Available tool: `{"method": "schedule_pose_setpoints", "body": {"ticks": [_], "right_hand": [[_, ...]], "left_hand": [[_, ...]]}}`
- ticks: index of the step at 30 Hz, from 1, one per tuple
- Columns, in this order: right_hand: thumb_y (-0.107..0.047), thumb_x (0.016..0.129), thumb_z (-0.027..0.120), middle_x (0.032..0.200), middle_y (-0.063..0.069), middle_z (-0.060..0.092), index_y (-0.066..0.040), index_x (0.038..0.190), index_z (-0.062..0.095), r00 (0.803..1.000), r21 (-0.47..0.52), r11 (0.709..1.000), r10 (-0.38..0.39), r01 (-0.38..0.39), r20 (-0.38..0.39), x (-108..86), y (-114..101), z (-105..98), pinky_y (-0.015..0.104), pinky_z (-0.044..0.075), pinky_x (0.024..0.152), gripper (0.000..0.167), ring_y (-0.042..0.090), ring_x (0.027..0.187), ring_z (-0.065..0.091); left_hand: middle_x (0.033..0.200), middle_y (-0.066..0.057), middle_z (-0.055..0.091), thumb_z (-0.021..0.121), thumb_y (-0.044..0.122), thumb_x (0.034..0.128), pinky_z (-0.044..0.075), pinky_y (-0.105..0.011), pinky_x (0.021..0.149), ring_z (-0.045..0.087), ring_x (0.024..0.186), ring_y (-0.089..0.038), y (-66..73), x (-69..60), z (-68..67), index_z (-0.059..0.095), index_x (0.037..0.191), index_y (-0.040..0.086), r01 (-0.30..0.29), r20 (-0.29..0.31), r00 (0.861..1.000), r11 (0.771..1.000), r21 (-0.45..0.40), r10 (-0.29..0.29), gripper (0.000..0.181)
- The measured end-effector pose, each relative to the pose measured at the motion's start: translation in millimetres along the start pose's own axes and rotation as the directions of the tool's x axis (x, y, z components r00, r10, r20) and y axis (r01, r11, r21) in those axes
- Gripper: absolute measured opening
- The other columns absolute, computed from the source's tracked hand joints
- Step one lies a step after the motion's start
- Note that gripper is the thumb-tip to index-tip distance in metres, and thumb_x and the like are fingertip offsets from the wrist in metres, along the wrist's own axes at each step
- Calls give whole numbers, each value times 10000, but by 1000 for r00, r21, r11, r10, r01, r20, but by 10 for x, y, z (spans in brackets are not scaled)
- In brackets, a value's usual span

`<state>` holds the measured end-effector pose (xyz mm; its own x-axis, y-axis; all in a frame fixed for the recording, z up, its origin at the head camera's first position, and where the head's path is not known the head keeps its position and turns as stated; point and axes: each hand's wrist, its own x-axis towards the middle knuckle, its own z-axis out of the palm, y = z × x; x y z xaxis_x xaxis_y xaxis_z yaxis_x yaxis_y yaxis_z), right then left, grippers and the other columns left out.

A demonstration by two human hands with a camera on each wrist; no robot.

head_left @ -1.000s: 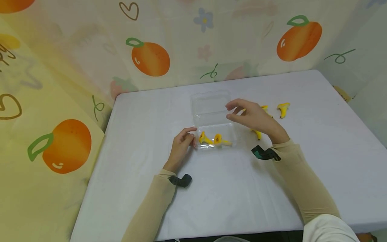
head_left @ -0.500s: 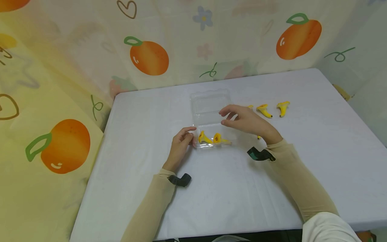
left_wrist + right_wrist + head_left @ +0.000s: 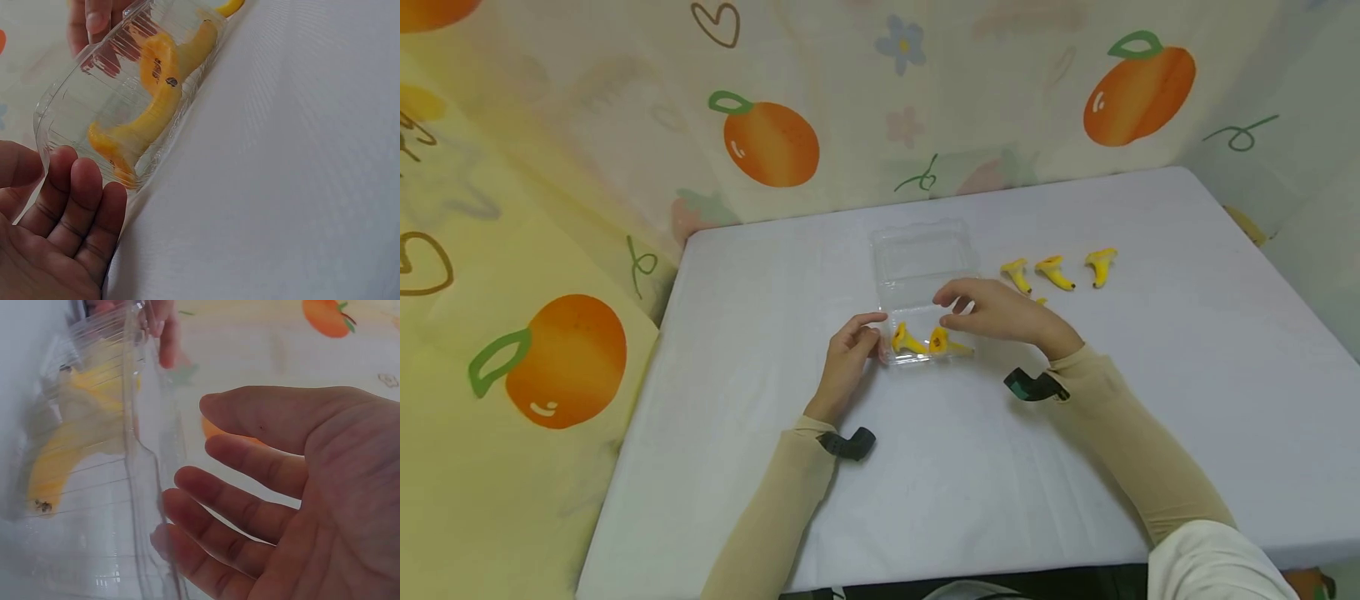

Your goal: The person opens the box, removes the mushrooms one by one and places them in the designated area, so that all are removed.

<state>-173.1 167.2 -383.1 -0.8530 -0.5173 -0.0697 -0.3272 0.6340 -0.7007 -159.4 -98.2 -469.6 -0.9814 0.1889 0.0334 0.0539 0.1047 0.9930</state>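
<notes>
Touching the left wall of the open clear box (image 3: pixel 921 255), the left hand (image 3: pixel 844 365) has relaxed fingers; the right hand (image 3: pixel 1002 314), thumb and fingers loosely apart, hovers by its right rim. Two yellow pieces (image 3: pixel 907 340) lie along its near edge, three loose pieces (image 3: pixel 1054 273) toward the table's (image 3: pixel 760 333) far right corner.

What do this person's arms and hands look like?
Left hand and right hand are bare. Tan sleeves reach both wrists, each bearing a dark curved piece, the right one marked green. A white sleeve shows higher on the right.
</notes>
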Motion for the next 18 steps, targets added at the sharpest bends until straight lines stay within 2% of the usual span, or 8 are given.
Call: {"method": "schedule_pose_setpoints", "body": {"ticks": [4,10,18], "right_hand": [[-240,971,678,1320,142,642,-42,1318,606,1000,-1,1000,1,-1,24,6,19,33,465,534,984,406,288,1161,622],[-212,976,668,1291,162,655,-5,1305,610,998,-6,999,-48,49,41,15,-11,60,461,544,977,393,308,1138,646],[-212,990,648,1304,167,653,-3,1316,602,998,-30,999,-28,29,56,-1,-40,49,469,540,993,390,315,1163,642]], "left_hand": [[776,33,594,487,73,1015,529,-207,792,592,745,-105,2,6,10,634,1300,74,9,4,1000,1000,-7,-9,321],[772,10,596,490,63,1019,530,-204,784,591,733,-121,-5,4,-9,635,1298,63,19,-3,1000,1000,-13,-19,314],[767,29,594,486,62,1023,524,-202,792,585,752,-122,2,5,-10,637,1300,58,11,4,1000,1000,-9,-10,315]]}}
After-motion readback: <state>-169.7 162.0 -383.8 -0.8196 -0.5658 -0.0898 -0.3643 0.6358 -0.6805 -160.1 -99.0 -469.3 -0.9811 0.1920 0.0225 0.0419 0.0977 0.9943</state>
